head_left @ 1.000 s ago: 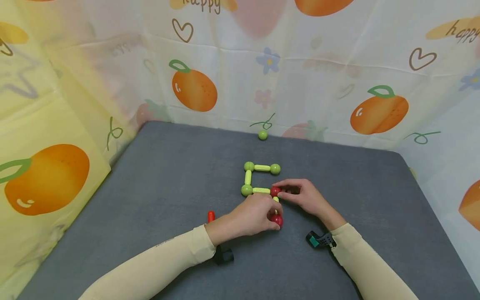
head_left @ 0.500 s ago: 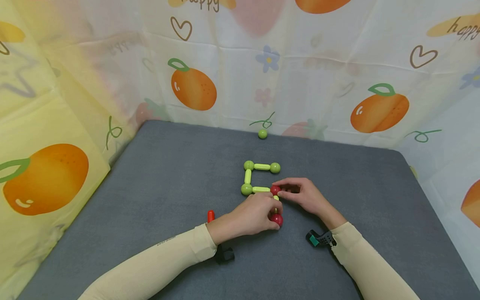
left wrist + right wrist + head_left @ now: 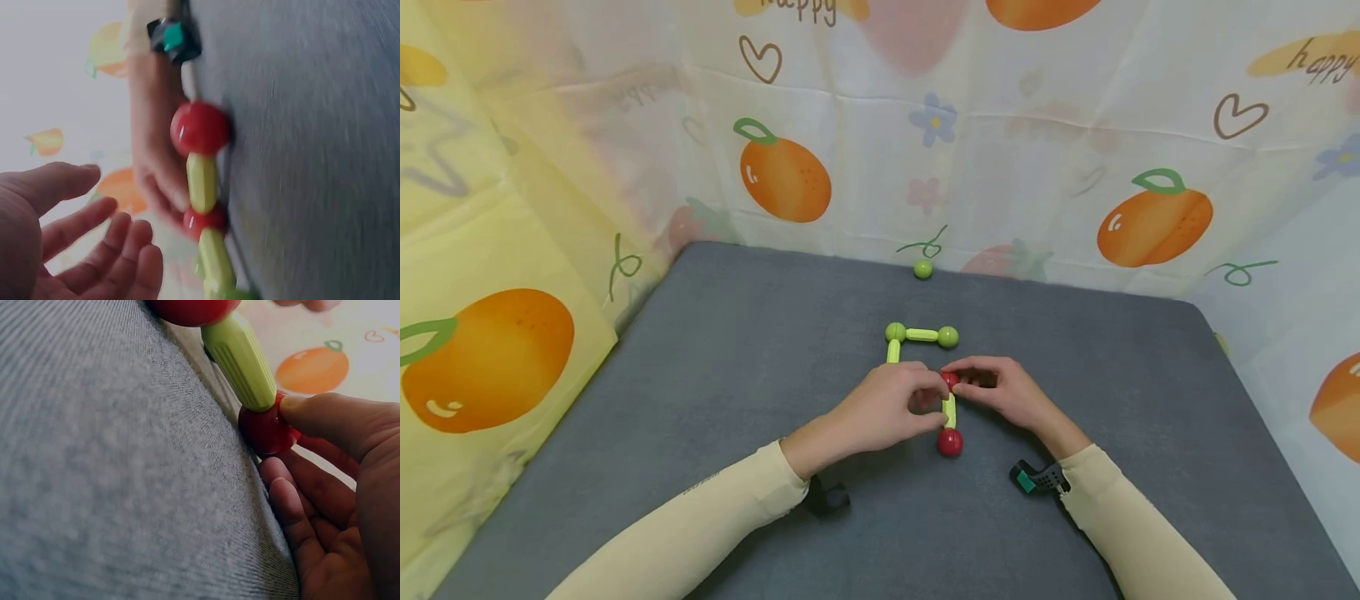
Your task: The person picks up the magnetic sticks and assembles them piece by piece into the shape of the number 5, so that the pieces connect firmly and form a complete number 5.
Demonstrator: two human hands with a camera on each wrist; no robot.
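Note:
A magnetic-rod figure of balls and yellow-green rods lies on the grey table. My right hand (image 3: 1009,387) pinches its middle red ball (image 3: 267,428) between thumb and fingers. From there a yellow-green rod (image 3: 950,412) runs toward me to the near red ball (image 3: 951,442). My left hand (image 3: 887,410) hovers beside that rod, fingers loosely bent and thumb apart, holding nothing; the left wrist view shows space between it and the balls. Farther back, a green corner ball (image 3: 896,332) joins a rod (image 3: 922,335) to a green end ball (image 3: 948,337). The left hand hides the figure's left corner in the head view.
A loose green ball (image 3: 922,269) lies at the table's back edge against the printed curtain (image 3: 865,167). Another curtain (image 3: 490,250) hangs along the left side. Both wrists wear black straps, such as the right strap (image 3: 1037,478).
My left hand has let go of the near red ball and moved left and slightly back. An orange-red rod beside the left wrist is now covered. The right hand keeps its pinch.

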